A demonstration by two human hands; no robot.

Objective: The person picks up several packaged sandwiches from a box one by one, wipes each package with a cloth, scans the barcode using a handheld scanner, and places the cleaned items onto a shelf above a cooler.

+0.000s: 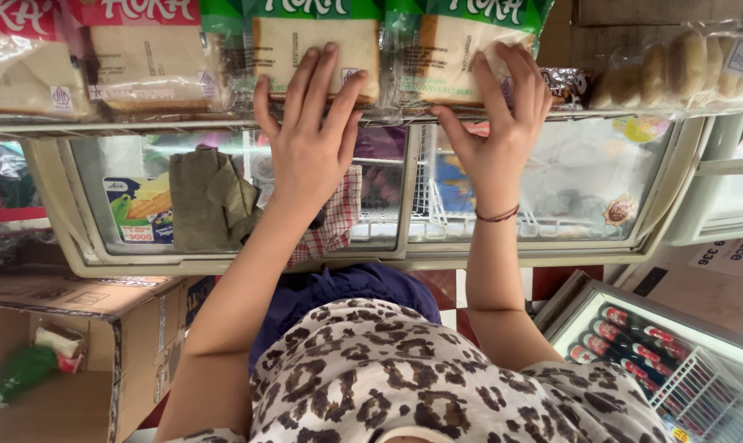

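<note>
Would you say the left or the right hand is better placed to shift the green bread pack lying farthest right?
Probably the right hand: its fingers already curl over that bread pack. The left hand lies flat on the neighbouring green pack.

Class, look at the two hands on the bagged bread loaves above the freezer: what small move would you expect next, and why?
Probably a gentle push to square the loaves up. The left hand lies flat on one green-topped bread bag, the right hand lies on the next bread bag, fingers spread rather than closed around either, and both bags sit at the shelf edge.
</note>
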